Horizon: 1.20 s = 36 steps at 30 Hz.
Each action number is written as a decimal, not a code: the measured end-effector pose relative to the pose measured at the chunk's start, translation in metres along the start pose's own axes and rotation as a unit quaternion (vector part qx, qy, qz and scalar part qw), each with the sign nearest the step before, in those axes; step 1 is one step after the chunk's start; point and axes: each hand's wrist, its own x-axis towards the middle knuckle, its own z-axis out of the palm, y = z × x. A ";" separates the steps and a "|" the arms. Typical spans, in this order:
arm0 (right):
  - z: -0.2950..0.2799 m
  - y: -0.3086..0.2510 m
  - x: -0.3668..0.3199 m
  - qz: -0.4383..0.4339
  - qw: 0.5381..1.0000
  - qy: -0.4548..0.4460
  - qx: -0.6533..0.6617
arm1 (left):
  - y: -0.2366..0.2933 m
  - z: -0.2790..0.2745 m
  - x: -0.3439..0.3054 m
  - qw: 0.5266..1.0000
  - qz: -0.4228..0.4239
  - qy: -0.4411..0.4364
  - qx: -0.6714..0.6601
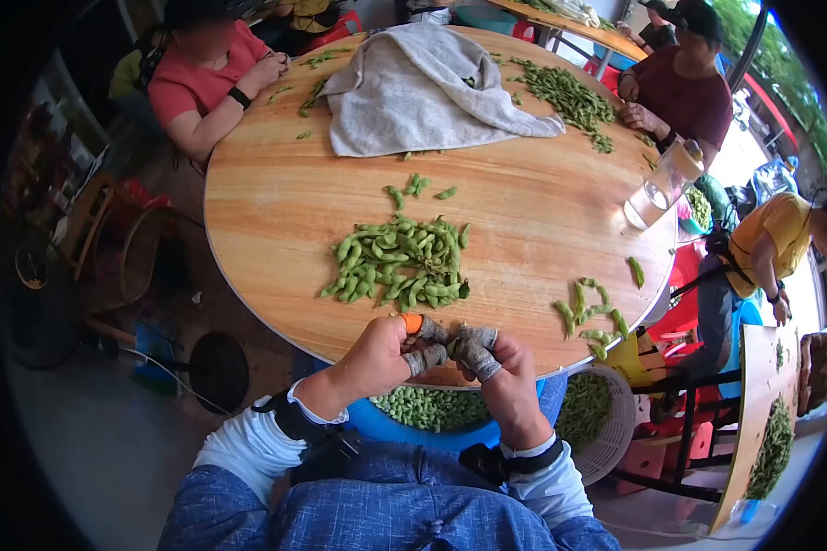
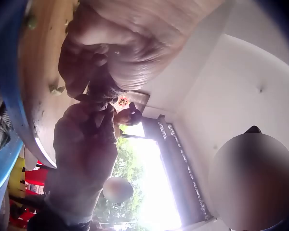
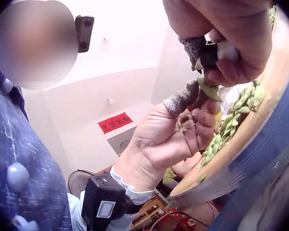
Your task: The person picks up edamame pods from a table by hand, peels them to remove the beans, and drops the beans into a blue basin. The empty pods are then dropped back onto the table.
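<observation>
In the head view, the left hand (image 1: pixel 374 356) and the right hand (image 1: pixel 504 372) met just at the near edge of the round wooden table (image 1: pixel 524 211). Their fingertips, wrapped in grey cloth, were curled together. A heap of loose green soybean pods (image 1: pixel 400 262) lay on the table just beyond them, and a blue plastic basin (image 1: pixel 386 432) holding more pods sat below the hands.

In the left wrist view, the left hand (image 2: pixel 120 48) and right hand (image 2: pixel 84 149) pressed close, fingers bent. What they held could not be told here.

In the right wrist view, a single green soybean pod (image 3: pixel 208 90) sat between the hands. The right hand (image 3: pixel 226 33) pinched it from above, and the left hand (image 3: pixel 173 134) clamped its covered thumb and curled fingers on the lower end.
</observation>
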 end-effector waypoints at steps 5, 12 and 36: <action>0.009 0.004 -0.002 -0.020 0.999 0.018 0.027 | -0.006 0.008 -0.002 0.994 0.087 0.060 0.038; 0.008 0.004 -0.005 -0.004 0.999 0.010 0.037 | -0.011 0.006 0.000 0.997 0.046 0.030 -0.049; 0.005 -0.009 -0.016 0.015 0.999 -0.008 0.035 | 0.012 0.024 -0.012 0.993 0.091 0.070 -0.039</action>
